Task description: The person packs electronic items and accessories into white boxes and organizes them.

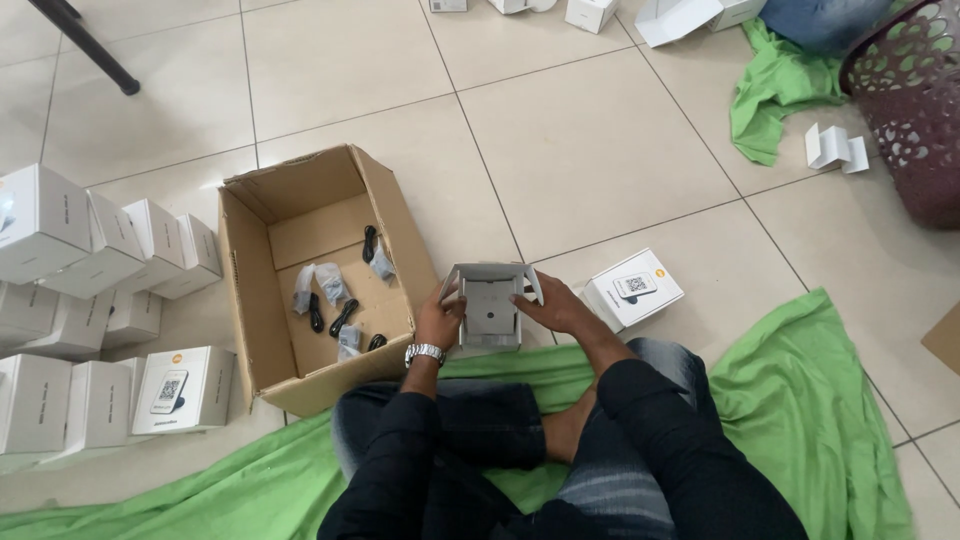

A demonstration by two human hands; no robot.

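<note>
Head view: left hand (438, 322) and right hand (552, 306) both clamp an open grey box (490, 305); cardboard carton (262, 300) lies just left of the left hand.

Number of views: one, from a camera worn on the person's head.
Position: above the person, who sits cross-legged on a green cloth (800, 400) over a tiled floor (590, 150).
Direction: tilted steeply downward and forward, over the person's own lap and out across the floor.
Distance: close to the left hand (438, 322) and right hand (556, 305), which sit just below the middle of the picture; forearms and knees fill the bottom edge.
Reach: the open cardboard carton (262, 300) lies left of centre, stacked white boxes (100, 250) at the left edge, a perforated basket (915, 100) in the top right corner.
Shared ground: no second view to compare.
</note>
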